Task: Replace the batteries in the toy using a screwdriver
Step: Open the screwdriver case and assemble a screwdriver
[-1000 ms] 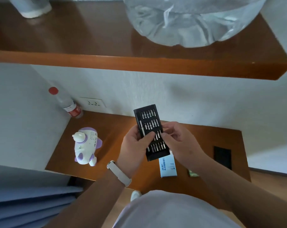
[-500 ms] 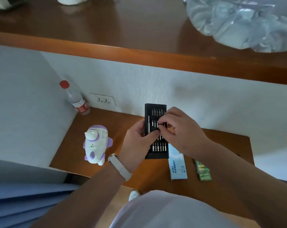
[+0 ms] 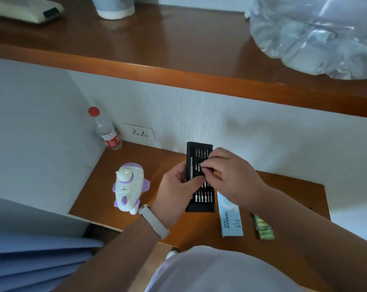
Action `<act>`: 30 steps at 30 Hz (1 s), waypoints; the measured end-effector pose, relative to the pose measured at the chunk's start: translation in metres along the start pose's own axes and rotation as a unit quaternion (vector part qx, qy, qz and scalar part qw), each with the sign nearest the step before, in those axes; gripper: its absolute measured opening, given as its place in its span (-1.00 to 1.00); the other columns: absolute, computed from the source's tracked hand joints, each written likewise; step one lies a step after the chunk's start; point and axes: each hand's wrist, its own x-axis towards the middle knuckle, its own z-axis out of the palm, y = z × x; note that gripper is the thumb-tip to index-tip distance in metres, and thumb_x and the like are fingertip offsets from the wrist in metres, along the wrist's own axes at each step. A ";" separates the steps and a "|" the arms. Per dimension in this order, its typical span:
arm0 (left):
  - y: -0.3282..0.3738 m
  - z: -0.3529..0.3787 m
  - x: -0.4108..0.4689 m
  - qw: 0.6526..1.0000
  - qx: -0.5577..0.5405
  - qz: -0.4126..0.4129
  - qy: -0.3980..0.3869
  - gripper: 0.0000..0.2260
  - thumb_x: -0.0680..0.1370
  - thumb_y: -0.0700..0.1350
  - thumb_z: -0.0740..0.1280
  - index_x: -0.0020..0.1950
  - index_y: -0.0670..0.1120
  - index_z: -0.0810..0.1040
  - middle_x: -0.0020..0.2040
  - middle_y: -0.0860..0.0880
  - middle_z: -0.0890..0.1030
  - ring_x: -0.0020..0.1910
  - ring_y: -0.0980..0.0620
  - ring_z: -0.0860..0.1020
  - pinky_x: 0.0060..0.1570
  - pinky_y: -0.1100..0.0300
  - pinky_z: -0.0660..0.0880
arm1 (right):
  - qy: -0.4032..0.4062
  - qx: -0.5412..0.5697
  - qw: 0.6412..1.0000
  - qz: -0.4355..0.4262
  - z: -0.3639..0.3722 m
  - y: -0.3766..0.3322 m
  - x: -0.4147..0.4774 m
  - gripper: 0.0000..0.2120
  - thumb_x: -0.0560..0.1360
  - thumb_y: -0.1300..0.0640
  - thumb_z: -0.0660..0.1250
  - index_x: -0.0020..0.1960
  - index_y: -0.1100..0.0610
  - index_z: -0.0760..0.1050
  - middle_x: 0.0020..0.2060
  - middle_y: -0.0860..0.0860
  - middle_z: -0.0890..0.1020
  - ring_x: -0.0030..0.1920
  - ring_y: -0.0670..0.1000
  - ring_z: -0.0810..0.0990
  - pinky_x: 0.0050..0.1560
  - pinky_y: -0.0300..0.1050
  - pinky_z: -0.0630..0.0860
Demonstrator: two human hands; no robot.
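Note:
A black screwdriver bit tray (image 3: 200,202) with rows of small metal bits is held above the wooden desk (image 3: 157,163). My left hand (image 3: 176,194) grips the tray's left edge, thumb across its front. My right hand (image 3: 229,178) reaches over the tray's middle, and its fingertips pinch at a bit in the second row. The white and purple toy (image 3: 129,186) stands on the desk left of my hands. A green pack of batteries (image 3: 263,227) lies on the desk at the right.
A pale blue sleeve box (image 3: 231,218) lies right of the tray. A red-capped bottle (image 3: 105,129) stands in the back left corner beside a wall socket (image 3: 138,131). A wooden shelf (image 3: 178,70) overhangs above, carrying a plastic bag (image 3: 317,32) and a cup (image 3: 115,6).
The tray has turned from tilted to upright. My right hand's fingers moved from the tray's lower rows up to its second row. The camera shifted right and down, bringing the batteries into view.

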 end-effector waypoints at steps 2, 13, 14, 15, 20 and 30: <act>-0.002 0.003 -0.001 1.000 0.000 -0.004 0.001 -0.77 0.55 -0.19 0.43 0.06 0.16 0.68 -0.05 -0.03 0.73 -0.07 -0.03 0.72 -0.17 0.20 0.63 | -0.008 0.012 1.000 0.007 -0.002 0.004 0.000 -0.86 0.55 0.15 0.38 0.05 0.14 0.67 -0.10 -0.11 0.53 -0.18 -0.11 0.54 -0.19 -0.39 0.38; -0.005 0.020 -0.004 0.999 0.010 -0.016 -0.032 -0.73 0.56 -0.26 0.41 0.05 0.13 0.68 -0.05 -0.07 0.73 -0.07 -0.06 0.72 -0.17 0.18 0.63 | -0.074 0.023 0.997 -0.001 -0.024 0.025 -0.009 -0.84 0.55 0.12 0.38 0.09 0.09 0.68 -0.13 -0.15 0.51 -0.16 -0.14 0.54 -0.16 -0.38 0.43; -0.005 0.022 -0.004 0.999 0.013 -0.014 -0.035 -0.73 0.56 -0.25 0.41 0.04 0.14 0.68 -0.05 -0.07 0.73 -0.08 -0.06 0.72 -0.18 0.18 0.63 | -0.075 0.015 0.997 -0.008 -0.026 0.025 -0.010 -0.84 0.55 0.13 0.38 0.09 0.11 0.68 -0.13 -0.13 0.53 -0.16 -0.13 0.54 -0.17 -0.34 0.45; -0.005 0.024 -0.004 0.999 0.014 -0.014 -0.038 -0.74 0.55 -0.25 0.41 0.05 0.14 0.68 -0.05 -0.07 0.73 -0.08 -0.06 0.72 -0.18 0.19 0.63 | -0.075 0.005 0.997 -0.015 -0.027 0.025 -0.011 -0.84 0.55 0.13 0.37 0.08 0.11 0.68 -0.12 -0.10 0.55 -0.17 -0.12 0.55 -0.16 -0.30 0.48; -0.008 0.032 -0.002 0.998 0.027 -0.018 -0.054 -0.76 0.55 -0.21 0.41 0.06 0.14 0.67 -0.03 -0.05 0.73 -0.06 -0.05 0.72 -0.15 0.18 0.64 | -0.071 -0.031 0.997 -0.025 -0.031 0.026 -0.019 -0.82 0.57 0.11 0.34 0.07 0.14 0.68 -0.09 -0.03 0.59 -0.16 -0.05 0.59 -0.16 -0.18 0.55; -0.015 0.044 0.004 0.996 0.037 -0.044 -0.072 -0.82 0.53 -0.13 0.44 0.10 0.08 0.65 -0.01 -0.09 0.72 -0.02 -0.08 0.72 -0.05 0.04 0.67 | -0.065 -0.076 0.993 -0.060 -0.035 0.036 -0.027 -0.89 0.52 0.18 0.39 -0.05 0.19 0.68 -0.17 0.03 0.60 -0.30 0.02 0.60 -0.36 -0.18 0.53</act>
